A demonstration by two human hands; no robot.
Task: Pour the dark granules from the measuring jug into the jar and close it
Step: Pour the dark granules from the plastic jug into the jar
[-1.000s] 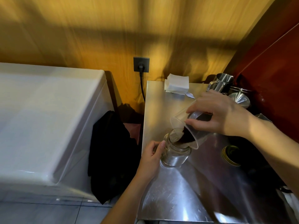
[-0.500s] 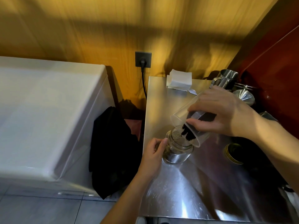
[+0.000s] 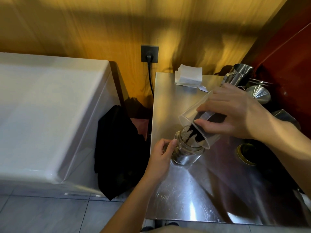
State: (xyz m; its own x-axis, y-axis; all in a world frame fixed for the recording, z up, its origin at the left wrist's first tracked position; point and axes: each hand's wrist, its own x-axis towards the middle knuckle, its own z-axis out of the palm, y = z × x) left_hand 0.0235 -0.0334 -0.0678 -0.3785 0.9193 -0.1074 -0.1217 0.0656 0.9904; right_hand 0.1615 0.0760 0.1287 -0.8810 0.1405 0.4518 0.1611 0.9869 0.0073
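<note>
A clear glass jar [image 3: 186, 151] stands upright on the steel table [image 3: 193, 195]. My left hand [image 3: 161, 157] grips its left side. My right hand [image 3: 232, 113] holds a clear plastic measuring jug [image 3: 190, 115] tipped steeply, its lip over the jar's mouth. Dark granules [image 3: 193, 133] slide down the jug's lower wall and stream into the jar. A round gold-rimmed lid [image 3: 245, 153] lies flat on the table to the right of the jar, under my right forearm.
A stack of white napkins [image 3: 188, 77] sits at the table's far edge. Steel pitchers [image 3: 239, 75] and a steel funnel [image 3: 259, 95] crowd the far right corner. A white appliance [image 3: 50, 115] and a black cloth [image 3: 117, 148] stand left of the table.
The jug has tipped further, and the granules have slid from its bottom toward the lip and now fall into the jar. My left hand has stayed on the jar.
</note>
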